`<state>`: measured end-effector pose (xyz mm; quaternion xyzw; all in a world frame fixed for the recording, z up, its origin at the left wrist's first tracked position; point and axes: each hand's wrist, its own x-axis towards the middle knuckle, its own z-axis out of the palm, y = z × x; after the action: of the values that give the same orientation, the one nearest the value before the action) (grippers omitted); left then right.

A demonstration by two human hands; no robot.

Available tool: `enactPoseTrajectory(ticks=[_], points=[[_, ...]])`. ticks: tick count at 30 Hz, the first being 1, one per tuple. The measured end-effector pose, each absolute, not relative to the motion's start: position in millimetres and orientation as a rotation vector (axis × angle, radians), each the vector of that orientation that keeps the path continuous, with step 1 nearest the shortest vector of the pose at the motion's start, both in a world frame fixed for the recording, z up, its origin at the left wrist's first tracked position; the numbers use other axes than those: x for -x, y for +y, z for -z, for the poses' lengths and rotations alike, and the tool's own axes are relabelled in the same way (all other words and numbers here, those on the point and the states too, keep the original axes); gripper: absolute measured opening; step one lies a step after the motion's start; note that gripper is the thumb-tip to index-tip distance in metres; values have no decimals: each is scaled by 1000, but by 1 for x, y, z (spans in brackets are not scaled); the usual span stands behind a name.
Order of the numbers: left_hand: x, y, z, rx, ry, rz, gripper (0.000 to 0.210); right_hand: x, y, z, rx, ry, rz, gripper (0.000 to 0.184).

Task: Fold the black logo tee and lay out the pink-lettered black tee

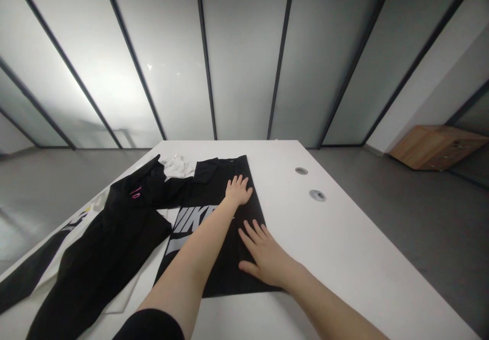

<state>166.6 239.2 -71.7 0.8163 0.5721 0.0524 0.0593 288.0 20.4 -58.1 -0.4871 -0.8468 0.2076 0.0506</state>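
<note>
A black T-shirt point(225, 274) with large pale grey lettering lies spread on the white table, one side folded inward so that its right edge runs straight. On its upper right part rests my left hand point(239, 190), palm down with the fingers apart. Nearer to me, my right hand point(263, 253) lies flat on the lower right part of the cloth, fingers spread. A short sleeve point(204, 172) sticks out at the shirt's upper left. My left forearm covers part of the print.
To the left lie a black garment point(110, 233) with pink lettering, a crumpled white cloth point(178, 167) and a dark-and-white garment point(46, 253). Two round metal grommets point(317, 195) sit in the white table point(344, 258). A wooden cabinet point(435, 146) stands at the far right, and frosted glass panels line the back.
</note>
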Motion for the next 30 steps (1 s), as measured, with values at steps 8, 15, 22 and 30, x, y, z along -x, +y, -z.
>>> enactPoseTrajectory(ticks=[8, 15, 22, 30], points=[[-157, 258, 70, -2493, 1733, -157, 70, -288, 4, 43, 1226, -2716, -752, 72], [-164, 247, 59, -2681, 1717, -243, 57, -299, 17, 14, 951, -2599, -853, 38], [-192, 204, 60, -2610, 1817, -345, 60, -310, 32, 17, 1069, -2278, -676, 26], [-194, 114, 79, -2696, 1402, -240, 71, -333, 51, 25, 1223, -1857, -459, 37]])
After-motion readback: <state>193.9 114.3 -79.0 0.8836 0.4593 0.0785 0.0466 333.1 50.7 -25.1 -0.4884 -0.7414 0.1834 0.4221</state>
